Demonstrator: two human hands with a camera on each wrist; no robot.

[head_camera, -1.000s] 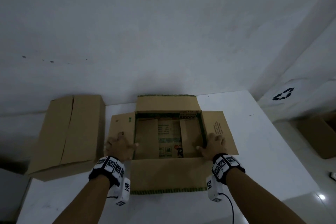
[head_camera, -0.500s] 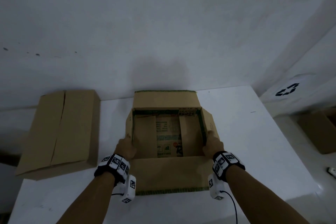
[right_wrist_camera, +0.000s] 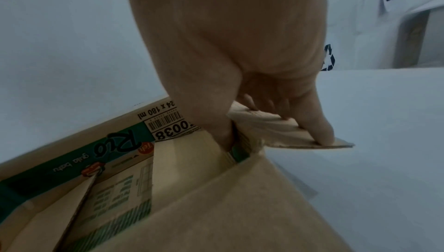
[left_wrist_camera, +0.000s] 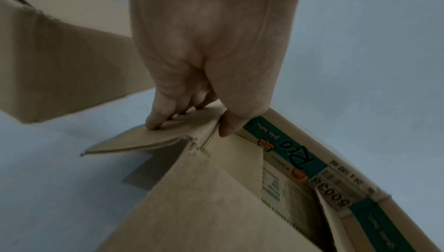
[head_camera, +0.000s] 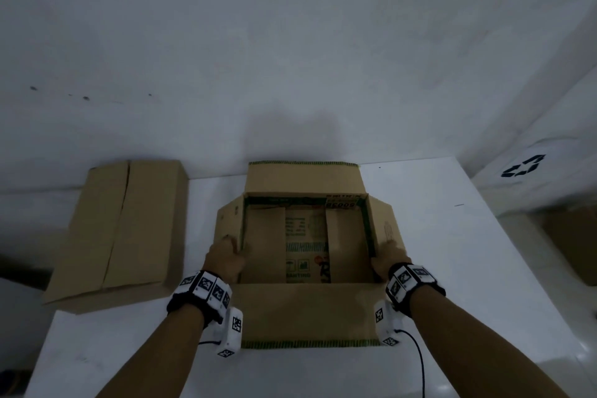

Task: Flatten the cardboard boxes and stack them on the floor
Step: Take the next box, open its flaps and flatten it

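Side flaps lifted since earlier; both hands [head_camera: 226,257] [head_camera: 386,257] pinch the open printed box [head_camera: 307,310].

Both my hands out front, one clamped on each side.
My left hand [head_camera: 226,257] and right hand [head_camera: 386,257] pinch with thumbs inside and fingers [left_wrist_camera: 157,117] outside, forearms reaching forward, roughly parallel.

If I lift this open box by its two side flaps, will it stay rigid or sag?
Probably sag somewhat. Each hand, left and right, pinches a thin flap that is already angled at its crease, so the flaps would likely hinge before the box rises. It looks empty, so likely light. The bottom flaps show a gap, so the base may flex.
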